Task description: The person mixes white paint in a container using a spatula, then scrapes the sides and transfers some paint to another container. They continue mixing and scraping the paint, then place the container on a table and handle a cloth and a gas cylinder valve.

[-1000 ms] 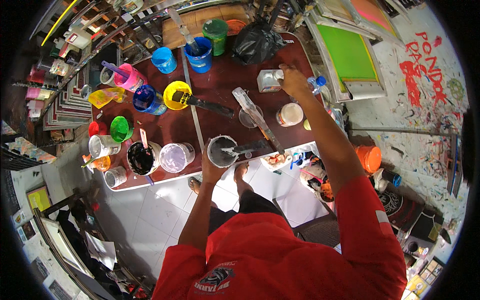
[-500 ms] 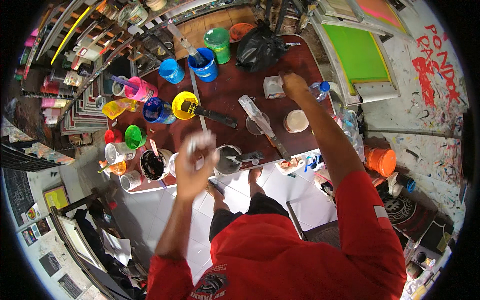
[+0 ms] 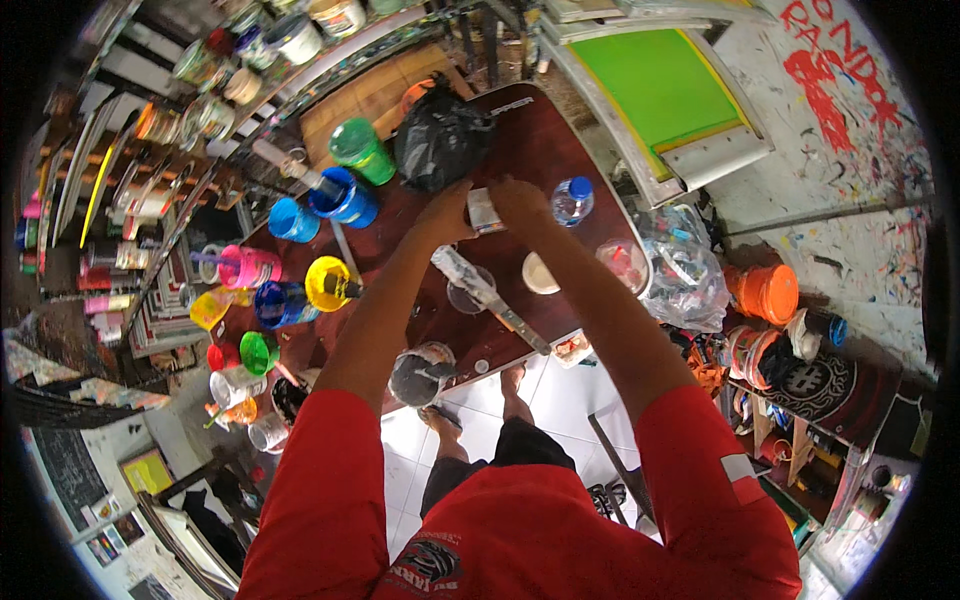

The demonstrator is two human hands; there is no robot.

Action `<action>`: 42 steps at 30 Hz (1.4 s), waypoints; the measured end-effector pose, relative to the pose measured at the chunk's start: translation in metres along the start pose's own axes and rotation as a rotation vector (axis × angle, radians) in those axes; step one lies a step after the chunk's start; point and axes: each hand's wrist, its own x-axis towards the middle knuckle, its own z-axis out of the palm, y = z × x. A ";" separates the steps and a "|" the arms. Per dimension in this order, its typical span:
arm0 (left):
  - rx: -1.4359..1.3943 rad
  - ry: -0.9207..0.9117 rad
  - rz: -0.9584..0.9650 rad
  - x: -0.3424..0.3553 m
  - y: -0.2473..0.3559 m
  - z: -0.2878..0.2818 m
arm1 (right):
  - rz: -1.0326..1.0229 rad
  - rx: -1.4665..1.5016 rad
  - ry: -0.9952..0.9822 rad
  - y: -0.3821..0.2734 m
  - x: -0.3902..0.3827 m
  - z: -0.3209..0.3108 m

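Both arms reach to the far middle of the table, around a small white box [image 3: 485, 211]. My left hand [image 3: 443, 214] is at its left side with the fingers closed against it. From the right, my right hand [image 3: 520, 205] curls its fingers at the box's far right edge; the fingertips are partly hidden. A black plastic bag [image 3: 440, 138] lies just beyond my left hand. A capped water bottle [image 3: 572, 202] stands to the right. Nearer me, a paint-smeared spatula [image 3: 490, 295] lies across a round clear container [image 3: 462, 296], beside a pale round tub [image 3: 541, 272].
Paint tubs crowd the left side: yellow [image 3: 327, 284], dark blue [image 3: 277, 305], pink [image 3: 252, 266], blue [image 3: 345, 200] and green [image 3: 362, 150]. A grey paint tub [image 3: 422, 375] stands at the near edge. Framed screens [image 3: 655, 95] lean right, above a clear bag [image 3: 685, 270].
My left hand has moved from above the near edge to the box's left side. My right hand stays by the box. The view has shifted, and my left arm now covers the brush handle.
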 end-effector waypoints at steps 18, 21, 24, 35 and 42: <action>-0.115 0.074 0.016 -0.006 0.033 -0.032 | -0.401 0.516 0.562 -0.003 -0.057 -0.089; -0.123 0.298 -0.038 -0.038 0.047 -0.063 | -0.205 0.845 0.631 -0.012 -0.102 -0.114; -0.248 0.472 -0.009 -0.075 0.066 -0.093 | -0.042 1.238 0.512 -0.008 -0.137 -0.118; 0.033 0.630 -0.015 -0.284 0.150 -0.222 | -0.339 1.407 0.372 -0.155 -0.211 -0.173; 0.224 0.436 -0.080 -0.391 0.167 -0.264 | -0.386 1.505 0.347 -0.261 -0.246 -0.157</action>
